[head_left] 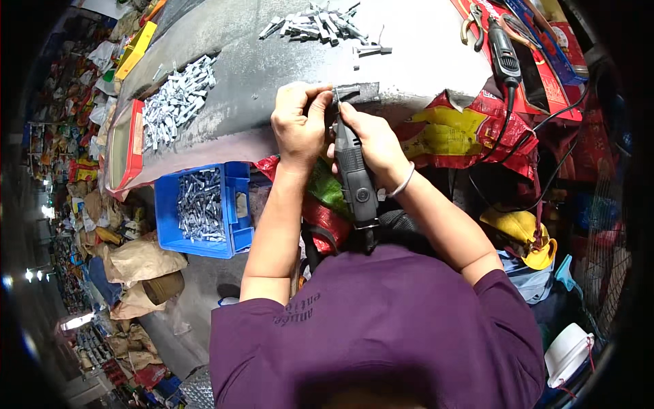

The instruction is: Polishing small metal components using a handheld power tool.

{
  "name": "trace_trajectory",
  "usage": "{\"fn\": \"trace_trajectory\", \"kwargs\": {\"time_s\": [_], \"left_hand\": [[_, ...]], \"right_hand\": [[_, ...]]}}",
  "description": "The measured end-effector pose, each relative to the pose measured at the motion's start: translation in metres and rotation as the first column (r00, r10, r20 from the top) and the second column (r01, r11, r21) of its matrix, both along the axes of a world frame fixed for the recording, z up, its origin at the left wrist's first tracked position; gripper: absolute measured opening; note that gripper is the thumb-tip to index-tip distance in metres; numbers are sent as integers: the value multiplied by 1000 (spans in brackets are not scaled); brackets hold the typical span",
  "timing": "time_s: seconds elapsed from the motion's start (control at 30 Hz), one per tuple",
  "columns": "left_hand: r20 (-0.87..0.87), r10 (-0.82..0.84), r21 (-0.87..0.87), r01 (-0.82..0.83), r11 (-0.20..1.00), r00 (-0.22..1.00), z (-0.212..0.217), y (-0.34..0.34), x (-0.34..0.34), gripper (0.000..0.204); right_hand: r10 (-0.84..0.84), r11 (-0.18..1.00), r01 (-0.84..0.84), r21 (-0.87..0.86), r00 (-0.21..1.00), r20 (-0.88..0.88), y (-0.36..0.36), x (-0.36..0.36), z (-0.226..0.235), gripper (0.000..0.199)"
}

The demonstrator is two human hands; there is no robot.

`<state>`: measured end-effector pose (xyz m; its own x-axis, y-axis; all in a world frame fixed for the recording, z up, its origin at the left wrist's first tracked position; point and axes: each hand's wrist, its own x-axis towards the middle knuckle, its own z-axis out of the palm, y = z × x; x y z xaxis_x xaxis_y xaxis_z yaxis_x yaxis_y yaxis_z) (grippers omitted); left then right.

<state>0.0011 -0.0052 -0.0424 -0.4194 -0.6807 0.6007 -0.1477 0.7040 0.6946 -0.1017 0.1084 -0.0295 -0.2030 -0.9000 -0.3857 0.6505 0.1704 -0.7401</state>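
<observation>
My right hand (373, 138) is wrapped around a black rotary tool (356, 178), its tip pointing away from me at the table edge. Close beside that tip, my left hand (298, 123) is closed in a pinch. What its thumb and forefinger hold is mostly hidden and too small to name. Both hands meet over the near edge of the worktable (238, 92). Just beyond the fingertips lies a dark flat strip (368, 92). A pile of small grey metal parts (317, 26) sits farther back, with a few loose pieces (371, 50) nearer my hands.
A larger heap of metal parts (178, 99) lies left, by a red-rimmed tray (127, 146). Below it stands a blue bin (194, 242) of similar parts. At right are another rotary tool (504, 54) with a trailing cable, pliers (472, 27) and red-yellow sacking (446, 133).
</observation>
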Motion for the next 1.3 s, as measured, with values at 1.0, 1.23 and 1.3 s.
{"fn": "trace_trajectory", "kwargs": {"time_s": [1.0, 1.23, 1.3], "left_hand": [[175, 59, -140, -35, 990, 983, 7, -6, 4, 14], [312, -22, -179, 81, 980, 950, 13, -9, 8, 18], [308, -7, -234, 83, 969, 951, 10, -11, 7, 18]], "right_hand": [[-12, 999, 13, 29, 999, -47, 21, -13, 1, 44], [35, 999, -36, -33, 998, -44, 10, -8, -1, 44], [45, 999, -45, -26, 999, -10, 6, -5, -1, 44]]}}
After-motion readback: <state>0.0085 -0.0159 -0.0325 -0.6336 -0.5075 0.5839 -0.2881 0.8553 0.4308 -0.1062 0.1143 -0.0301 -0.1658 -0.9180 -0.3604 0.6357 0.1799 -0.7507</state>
